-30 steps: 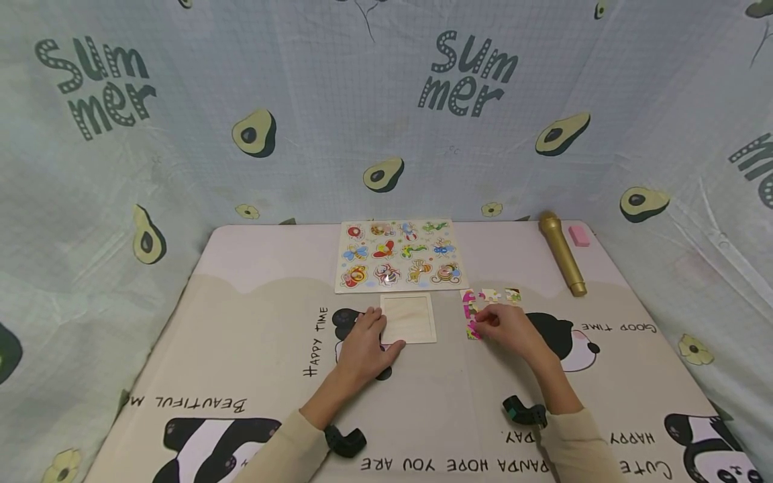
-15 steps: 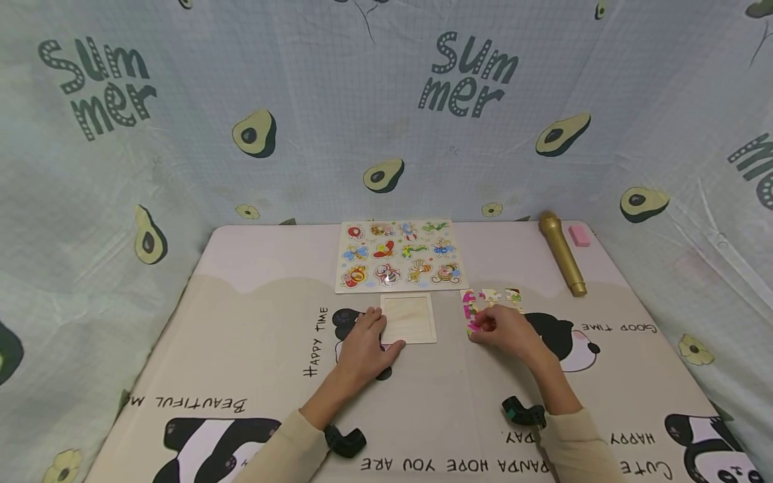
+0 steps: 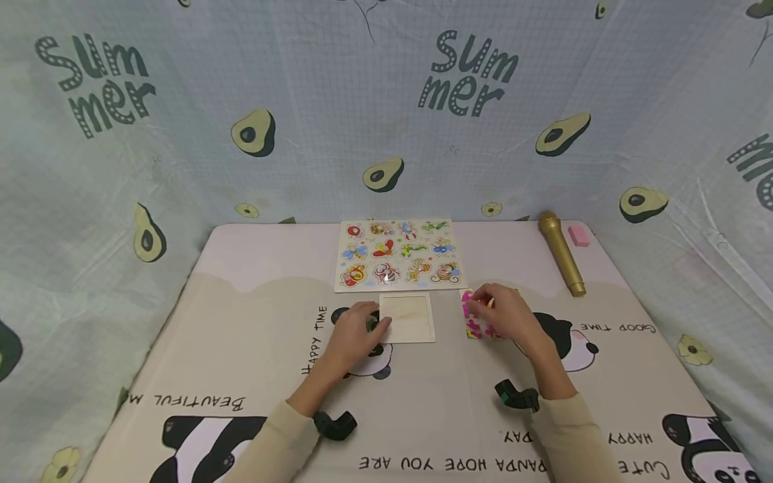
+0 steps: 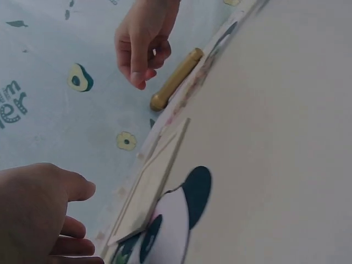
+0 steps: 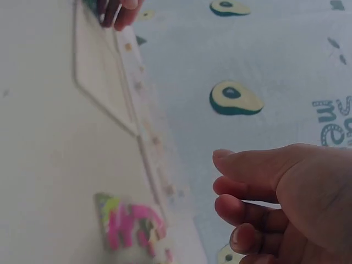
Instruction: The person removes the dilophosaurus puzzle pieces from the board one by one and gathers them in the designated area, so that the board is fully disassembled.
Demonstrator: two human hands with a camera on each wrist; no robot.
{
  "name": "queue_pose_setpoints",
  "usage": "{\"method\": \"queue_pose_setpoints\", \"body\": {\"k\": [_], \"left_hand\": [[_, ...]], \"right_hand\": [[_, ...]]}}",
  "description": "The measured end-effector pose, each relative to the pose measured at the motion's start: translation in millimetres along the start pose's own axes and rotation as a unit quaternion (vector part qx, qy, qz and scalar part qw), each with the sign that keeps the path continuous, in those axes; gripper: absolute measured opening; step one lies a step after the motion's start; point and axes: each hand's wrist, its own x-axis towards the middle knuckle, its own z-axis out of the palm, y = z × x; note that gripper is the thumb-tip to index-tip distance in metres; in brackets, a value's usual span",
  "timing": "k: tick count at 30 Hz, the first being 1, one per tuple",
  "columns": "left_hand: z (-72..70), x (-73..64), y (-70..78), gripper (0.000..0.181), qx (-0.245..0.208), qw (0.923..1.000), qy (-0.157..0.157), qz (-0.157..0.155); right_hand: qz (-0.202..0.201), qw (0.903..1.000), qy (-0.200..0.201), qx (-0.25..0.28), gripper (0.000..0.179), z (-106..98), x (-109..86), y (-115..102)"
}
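Note:
My left hand [image 3: 353,337] hovers at the left side of a square wooden puzzle frame [image 3: 410,318], its fingers loosely bent and nothing in them. The frame's plain wood inside shows bare. To its right lies a small group of pink, green and white jigsaw pieces [image 3: 473,329], partly hidden by my right hand [image 3: 507,314]. That hand is over the far part of the group, thumb and fingers loosely curved. In the right wrist view a gap shows between thumb and fingers, with no piece there; the jigsaw pieces [image 5: 132,223] lie below them.
Behind the frame lies a wooden insect puzzle board [image 3: 400,256]. A gold microphone [image 3: 563,255] and a pink block [image 3: 578,235] are at the far right. The panda-print table cover [image 3: 241,349] meets an avocado-print curtain [image 3: 314,134] at the back and sides.
My left hand has come off the wooden frame and shifted slightly left. My right hand has moved away from the near pieces to the far ones, uncovering pink pieces at the near end.

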Motion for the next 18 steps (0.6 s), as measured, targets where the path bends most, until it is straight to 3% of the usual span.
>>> {"method": "queue_pose_setpoints", "body": {"k": [7, 12, 18], "left_hand": [[-23.0, 17.5, 8.1, 0.048, 0.02, 0.9994, 0.01, -0.026], [-40.0, 26.4, 11.9, 0.047, 0.058, 0.9964, 0.059, -0.021], [-50.7, 31.2, 5.7, 0.049, 0.092, 0.9893, 0.113, -0.013]], "right_hand": [[-0.023, 0.9993, 0.028, 0.012, 0.026, -10, 12.5, -23], [-0.039, 0.9974, 0.057, 0.018, 0.028, -13, 17.8, -38], [-0.062, 0.9911, 0.117, 0.012, 0.03, -9, 19.9, -48]]}}
